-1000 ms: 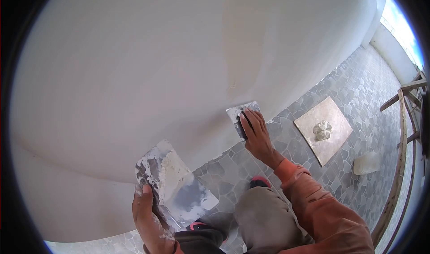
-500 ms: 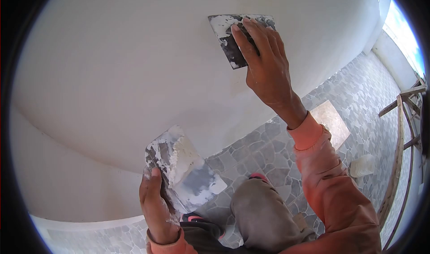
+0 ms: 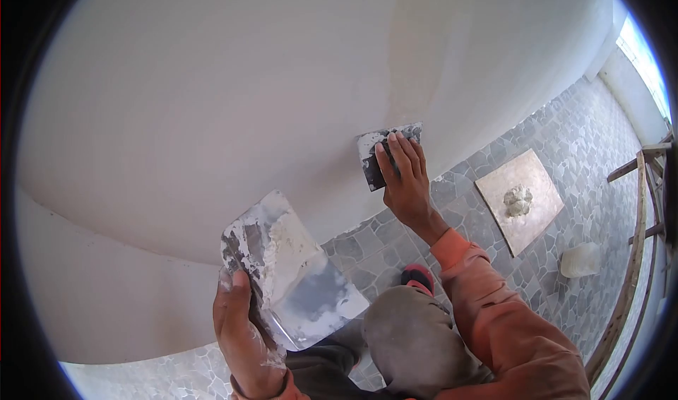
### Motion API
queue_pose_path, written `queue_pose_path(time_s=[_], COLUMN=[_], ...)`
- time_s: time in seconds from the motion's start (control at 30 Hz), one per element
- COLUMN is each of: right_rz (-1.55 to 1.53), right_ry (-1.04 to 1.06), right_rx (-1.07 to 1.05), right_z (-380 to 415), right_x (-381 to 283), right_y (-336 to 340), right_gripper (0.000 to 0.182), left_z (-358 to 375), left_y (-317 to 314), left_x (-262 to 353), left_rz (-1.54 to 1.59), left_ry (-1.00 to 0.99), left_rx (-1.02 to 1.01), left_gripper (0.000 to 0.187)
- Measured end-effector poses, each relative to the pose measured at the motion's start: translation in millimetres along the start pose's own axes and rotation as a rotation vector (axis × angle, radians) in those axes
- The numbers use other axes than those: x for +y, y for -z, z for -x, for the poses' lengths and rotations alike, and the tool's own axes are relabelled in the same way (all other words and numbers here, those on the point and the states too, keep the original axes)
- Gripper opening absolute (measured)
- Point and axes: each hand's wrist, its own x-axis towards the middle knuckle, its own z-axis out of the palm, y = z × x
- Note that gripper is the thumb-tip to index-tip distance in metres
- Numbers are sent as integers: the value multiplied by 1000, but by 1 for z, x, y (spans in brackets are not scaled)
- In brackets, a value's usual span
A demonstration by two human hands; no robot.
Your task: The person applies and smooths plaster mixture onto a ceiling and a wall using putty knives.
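Note:
My right hand point(image 3: 409, 188) is closed around a small dark putty knife point(image 3: 370, 167), its wide blade smeared with white putty and lying against the curved white wall point(image 3: 212, 103). Lower left, my left hand point(image 3: 240, 329) grips a wider metal plastering blade point(image 3: 311, 294) by its dark edge. A thick heap of white putty point(image 3: 286, 248) sits on that blade, and white smears mark my left thumb and wrist. A damp-looking beige streak point(image 3: 413, 61) runs down the wall above the right hand's blade.
On the grey stone-patterned floor point(image 3: 494, 132) lies a square board point(image 3: 540, 227) with a lump of putty point(image 3: 518, 200) on it. A whitish container point(image 3: 580, 260) stands to its right. Wooden scaffold poles point(image 3: 628, 273) rise along the right edge. My bent knee point(image 3: 413, 336) is below.
My right hand has slid the putty knife down the wall. A beige streak now shows above it, and the board's putty lump has come into view. My left hand stays nearly in place.

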Motion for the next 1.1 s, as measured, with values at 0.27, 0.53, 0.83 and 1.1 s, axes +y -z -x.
queue_pose_path(time_s=[0.27, 0.53, 0.83, 1.1], right_rz=[-114, 112, 122, -19], right_ry=[-18, 183, 96, -35], right_rx=[-126, 290, 112, -67], right_z=[10, -151, -114, -17], right_x=[3, 45, 38, 19], right_y=[28, 131, 91, 35], right_gripper=[53, 54, 59, 63], left_z=[-14, -9, -4, -3], left_y=[3, -1, -3, -2], left_x=[-6, -8, -7, -6], left_rz=[36, 67, 37, 24], left_ry=[12, 27, 17, 1], left_rx=[-87, -145, -52, -51], left_gripper=[32, 28, 32, 31])
